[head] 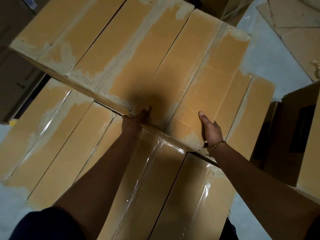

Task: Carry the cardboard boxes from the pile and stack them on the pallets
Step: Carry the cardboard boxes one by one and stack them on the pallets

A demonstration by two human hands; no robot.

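Observation:
A long tan cardboard box [195, 70] with torn tape lies on top of a layer of taped boxes [57, 144]. My left hand [136, 119] grips its near edge at the left corner, thumb on the lid and fingers hidden below the edge. My right hand [211, 129], with a gold bracelet at the wrist, holds the near right corner, thumb stretched along the top. Another box [72, 37] lies flush against the held box's left side at the same height. A box wrapped in shiny tape [166, 187] sits just below my forearms. No pallet is in view.
An open box with a dark printed side [297, 135] stands at the right. Flattened cardboard sheets [297, 26] lie on the grey floor [263, 56] at the upper right. More dark boxes [15, 70] stand at the left.

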